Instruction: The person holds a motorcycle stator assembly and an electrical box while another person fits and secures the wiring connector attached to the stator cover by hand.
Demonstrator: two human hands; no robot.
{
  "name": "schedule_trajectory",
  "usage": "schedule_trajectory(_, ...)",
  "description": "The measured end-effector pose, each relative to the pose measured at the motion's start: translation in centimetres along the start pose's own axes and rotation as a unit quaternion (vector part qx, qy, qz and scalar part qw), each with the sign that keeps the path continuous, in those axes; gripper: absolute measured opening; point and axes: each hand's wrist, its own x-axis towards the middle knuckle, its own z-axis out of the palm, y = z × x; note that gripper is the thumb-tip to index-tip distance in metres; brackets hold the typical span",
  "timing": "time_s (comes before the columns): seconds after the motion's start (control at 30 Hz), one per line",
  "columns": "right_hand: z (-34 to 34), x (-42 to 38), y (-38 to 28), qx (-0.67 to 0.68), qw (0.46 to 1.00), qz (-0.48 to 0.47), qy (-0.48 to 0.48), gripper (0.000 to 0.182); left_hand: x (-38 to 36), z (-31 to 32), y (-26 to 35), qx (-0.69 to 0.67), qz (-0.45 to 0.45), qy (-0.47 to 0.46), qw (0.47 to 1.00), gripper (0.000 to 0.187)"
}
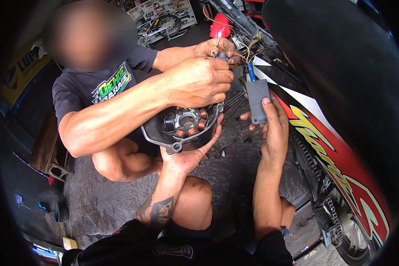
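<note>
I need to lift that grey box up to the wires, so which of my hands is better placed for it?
Right. Your right hand already holds the grey box just below the wires, while your left hand is under the stator cover, supporting it.

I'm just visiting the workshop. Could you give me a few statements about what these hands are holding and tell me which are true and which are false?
1. The wearer's left hand supports the round engine cover with copper coils from below. True.
2. The wearer's right hand holds a red spanner. False: it holds a flat grey box with a blue connector at its top.
3. A second person crouches opposite, and that person's hands work at the wires beside the motorcycle. True.
4. The motorcycle stands on the left of the picture. False: it fills the right side.
5. The grey box lies on the floor. False: it is held up in the air.
</note>
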Motion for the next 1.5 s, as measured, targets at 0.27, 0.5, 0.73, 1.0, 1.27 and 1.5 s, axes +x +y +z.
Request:
schedule_trajectory(0.27,0.12,-0.09,-0.03,0.004,1.0,-0.006,0.0,0.043,-0.23,0.35,-0.22,0.016,0.004,-0.008,1.0,0.064)
schedule_trajectory(0.5,0.21,-0.16,-0.03,0.003,1.0,-0.006,0.002,0.044,-0.05,-0.08,0.03,0.003,-0.003,0.002,1.0,0.067)
schedule_trajectory(0.73,0.14,-0.2,0.01,0.008,1.0,-0.003,0.001,0.044,-0.21,0.36,-0.18,0.007,-0.002,-0.003,1.0,0.064)
schedule_trajectory(1.0,0.11,-0.13,0.0,0.009,1.0,-0.001,-0.005,0.044,-0.15,0.15,-0.21,0.016,-0.003,-0.008,1.0,0.064)
schedule_trajectory(1.27,0.04,-0.08,-0.16,0.007,1.0,-0.002,-0.004,0.045,-0.29,0.3,-0.17,0.017,-0.001,-0.018,1.0,0.064)
schedule_trajectory(1.5,-0.11,-0.02,-0.14,0.01,1.0,0.002,-0.004,0.045,-0.21,0.46,-0.23,0.018,-0.002,-0.012,1.0,0.063)
